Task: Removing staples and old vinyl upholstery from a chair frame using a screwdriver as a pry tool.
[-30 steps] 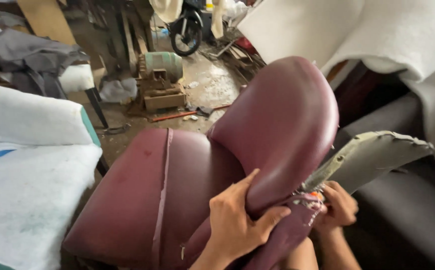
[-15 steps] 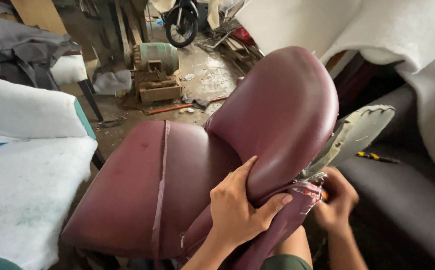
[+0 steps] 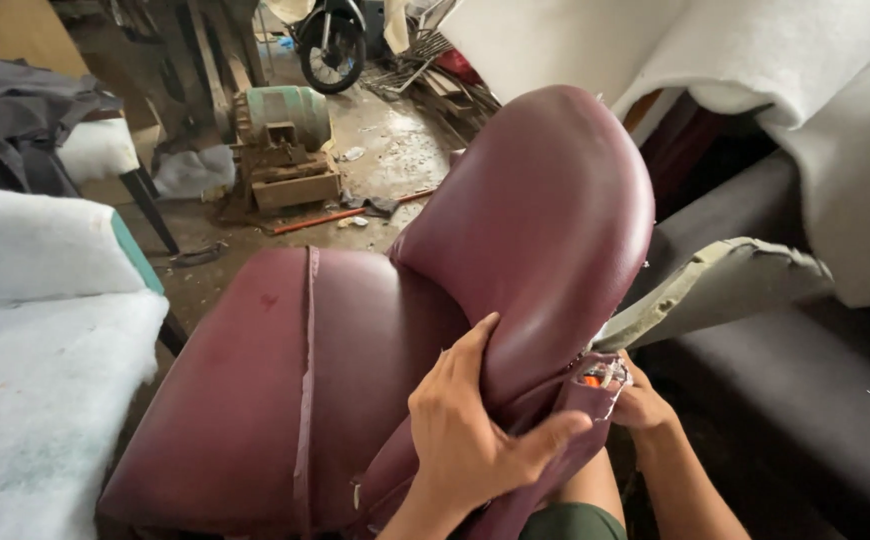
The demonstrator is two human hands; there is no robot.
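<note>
Holding a dark red seat cover [image 3: 545, 230] with two bare hands.

The left hand [image 3: 470, 425] pinches a loose fold of the dark red cover, thumb on one side and fingers on the other. The right hand [image 3: 640, 405] is partly hidden behind the torn edge [image 3: 595, 380] of the cover, so I cannot tell if it is gripping. The cover sits on a big padded seat right in front of the person. A grey flap [image 3: 715, 290] sticks out just beside the right hand. White foam sheets [image 3: 45, 370] lie on the left.
</note>
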